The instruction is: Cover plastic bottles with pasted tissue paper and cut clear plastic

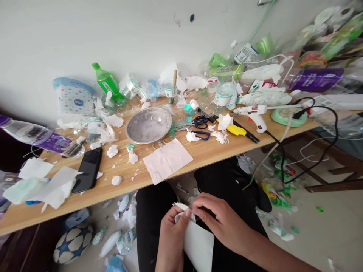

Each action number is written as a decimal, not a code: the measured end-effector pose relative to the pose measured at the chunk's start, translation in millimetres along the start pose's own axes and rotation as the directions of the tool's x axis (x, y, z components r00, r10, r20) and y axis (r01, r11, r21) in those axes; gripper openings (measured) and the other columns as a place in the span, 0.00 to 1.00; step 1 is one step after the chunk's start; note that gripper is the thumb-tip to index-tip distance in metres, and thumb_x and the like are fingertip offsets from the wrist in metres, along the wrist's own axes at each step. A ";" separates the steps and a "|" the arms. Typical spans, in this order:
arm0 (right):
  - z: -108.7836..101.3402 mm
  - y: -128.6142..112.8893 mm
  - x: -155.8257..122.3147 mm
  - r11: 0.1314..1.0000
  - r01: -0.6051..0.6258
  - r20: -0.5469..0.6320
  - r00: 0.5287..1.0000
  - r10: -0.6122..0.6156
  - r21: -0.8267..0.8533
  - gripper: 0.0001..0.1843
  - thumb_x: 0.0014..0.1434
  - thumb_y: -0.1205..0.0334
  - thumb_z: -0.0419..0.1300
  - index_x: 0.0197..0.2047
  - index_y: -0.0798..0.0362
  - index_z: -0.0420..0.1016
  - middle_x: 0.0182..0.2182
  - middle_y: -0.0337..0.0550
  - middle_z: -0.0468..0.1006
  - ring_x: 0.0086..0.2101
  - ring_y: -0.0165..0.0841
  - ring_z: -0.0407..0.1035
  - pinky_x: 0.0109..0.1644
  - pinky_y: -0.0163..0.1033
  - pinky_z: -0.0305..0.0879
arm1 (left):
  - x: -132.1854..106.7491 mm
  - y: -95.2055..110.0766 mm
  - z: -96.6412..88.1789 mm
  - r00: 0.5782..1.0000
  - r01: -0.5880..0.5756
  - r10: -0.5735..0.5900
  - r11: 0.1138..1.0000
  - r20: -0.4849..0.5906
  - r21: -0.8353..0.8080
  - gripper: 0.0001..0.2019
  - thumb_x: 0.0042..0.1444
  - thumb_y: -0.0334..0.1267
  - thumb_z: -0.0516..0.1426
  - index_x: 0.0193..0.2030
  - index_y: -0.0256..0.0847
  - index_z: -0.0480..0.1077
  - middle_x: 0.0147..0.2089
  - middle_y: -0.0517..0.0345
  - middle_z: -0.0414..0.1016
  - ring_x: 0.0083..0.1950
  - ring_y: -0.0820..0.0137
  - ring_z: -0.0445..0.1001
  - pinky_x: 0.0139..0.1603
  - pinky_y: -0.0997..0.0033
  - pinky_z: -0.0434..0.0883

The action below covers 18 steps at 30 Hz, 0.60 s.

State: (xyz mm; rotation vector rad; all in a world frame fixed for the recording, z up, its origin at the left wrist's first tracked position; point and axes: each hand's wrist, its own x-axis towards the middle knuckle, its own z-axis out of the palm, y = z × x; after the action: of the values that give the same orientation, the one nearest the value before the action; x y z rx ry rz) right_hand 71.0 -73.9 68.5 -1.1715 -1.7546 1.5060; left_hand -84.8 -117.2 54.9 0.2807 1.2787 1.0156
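Above my lap, my left hand [173, 232] is closed on a sheet of white tissue paper [200, 245], with the thumb pressed over its upper part. My right hand [219, 217] pinches the top edge of the same sheet, its fingertips meeting the left thumb. A torn, crumpled bit of paper sticks up between the hands. The flat lower part of the sheet hangs down between my wrists. Closest on the table is another creased white tissue [168, 160], lying flat at the front edge. Behind it sits a metal bowl [149, 126] with whitish residue inside.
On the table [119, 196] are a black phone [87, 170], scissors [200, 121], a yellow cutter [234, 128], a white glue gun [255, 115] with cables, a green bottle [107, 81] and paper scraps. Bottles and litter crowd the right. A ball [73, 243] lies below among scraps.
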 end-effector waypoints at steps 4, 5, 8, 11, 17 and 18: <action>-3.5 5.5 -0.3 0.989 0.068 -0.014 0.997 -0.071 -0.130 0.14 0.72 0.62 0.49 0.35 0.51 0.70 0.32 0.40 0.71 0.34 0.31 0.67 0.40 0.36 0.64 | -2.9 9.7 -0.3 0.996 0.066 -0.069 0.997 0.063 0.042 0.20 0.45 0.49 0.72 0.31 0.35 0.73 0.23 0.65 0.65 0.23 0.81 0.56 0.24 0.80 0.55; -4.7 8.6 0.1 0.983 0.076 -0.030 0.996 -0.082 -0.165 0.14 0.71 0.64 0.48 0.35 0.51 0.70 0.32 0.40 0.72 0.34 0.31 0.67 0.40 0.36 0.64 | -4.0 12.0 0.2 0.994 0.075 -0.079 0.996 0.074 0.050 0.20 0.45 0.49 0.72 0.31 0.35 0.73 0.23 0.65 0.64 0.23 0.81 0.56 0.24 0.80 0.55; -7.9 21.5 1.8 0.968 0.105 -0.051 0.992 -0.119 -0.226 0.16 0.67 0.72 0.46 0.44 0.50 0.73 0.39 0.44 0.78 0.40 0.34 0.72 0.46 0.39 0.67 | -5.9 15.0 1.1 0.992 0.092 -0.096 0.994 0.080 0.055 0.20 0.45 0.49 0.72 0.32 0.35 0.74 0.24 0.63 0.65 0.23 0.81 0.57 0.24 0.80 0.55; -8.6 36.5 2.5 0.964 0.057 -0.050 0.996 -0.073 -0.258 0.23 0.64 0.73 0.46 0.57 0.49 0.70 0.47 0.48 0.80 0.46 0.37 0.75 0.51 0.43 0.69 | -3.5 11.1 -0.3 0.996 0.079 -0.081 0.996 0.035 0.048 0.20 0.45 0.50 0.71 0.31 0.37 0.72 0.23 0.64 0.65 0.23 0.80 0.58 0.25 0.80 0.56; -8.9 56.4 -0.9 0.901 -0.109 -0.060 0.994 0.092 -0.420 0.15 0.65 0.70 0.47 0.44 0.51 0.75 0.40 0.50 0.81 0.41 0.41 0.76 0.46 0.46 0.71 | 6.6 7.7 -8.2 1.000 -0.030 0.031 0.991 -0.001 0.129 0.21 0.47 0.55 0.69 0.33 0.38 0.73 0.24 0.64 0.64 0.24 0.78 0.57 0.25 0.78 0.56; -9.9 56.5 -1.2 0.908 -0.053 -0.058 0.998 0.032 -0.416 0.19 0.61 0.75 0.47 0.45 0.50 0.76 0.49 0.50 0.78 0.49 0.41 0.74 0.54 0.47 0.69 | 6.7 10.5 -9.1 0.996 -0.083 0.084 0.974 0.004 0.209 0.20 0.49 0.56 0.67 0.34 0.38 0.74 0.25 0.62 0.67 0.25 0.76 0.59 0.26 0.77 0.57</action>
State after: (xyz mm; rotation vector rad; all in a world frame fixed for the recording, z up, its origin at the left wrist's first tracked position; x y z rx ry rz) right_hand 94.7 -70.3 16.4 -1.4464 -2.0930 1.1381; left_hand -98.0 -109.4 54.8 0.4974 1.3895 0.9535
